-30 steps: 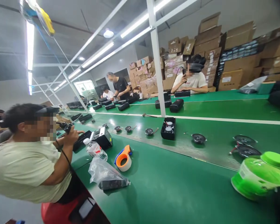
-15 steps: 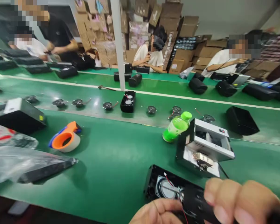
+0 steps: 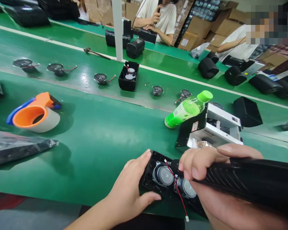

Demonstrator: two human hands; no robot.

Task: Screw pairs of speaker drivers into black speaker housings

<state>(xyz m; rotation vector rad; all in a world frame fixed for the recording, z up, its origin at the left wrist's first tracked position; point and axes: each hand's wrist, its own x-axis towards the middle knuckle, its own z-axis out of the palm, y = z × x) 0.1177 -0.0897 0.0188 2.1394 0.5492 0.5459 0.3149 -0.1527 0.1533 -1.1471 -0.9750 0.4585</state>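
A black speaker housing (image 3: 148, 179) with two round drivers and a red wire (image 3: 177, 191) lies at the near edge of the green bench. My left hand (image 3: 131, 188) grips the housing's left end, thumb underneath. My right hand (image 3: 216, 185) holds a long black ribbed grille cover (image 3: 254, 182) over the housing's right part, fingertips near the drivers.
A green bottle (image 3: 187, 109) leans on a white and black device (image 3: 213, 129) just beyond. An orange tape dispenser (image 3: 33, 115) and a plastic bag (image 3: 16, 148) lie left. Loose drivers and an open housing (image 3: 128, 76) sit on the conveyor belt. People work across the line.
The view swung from the left co-worker down to my bench. Both hands came into view, the left now gripping the housing's end and the right bringing the grille cover over it.
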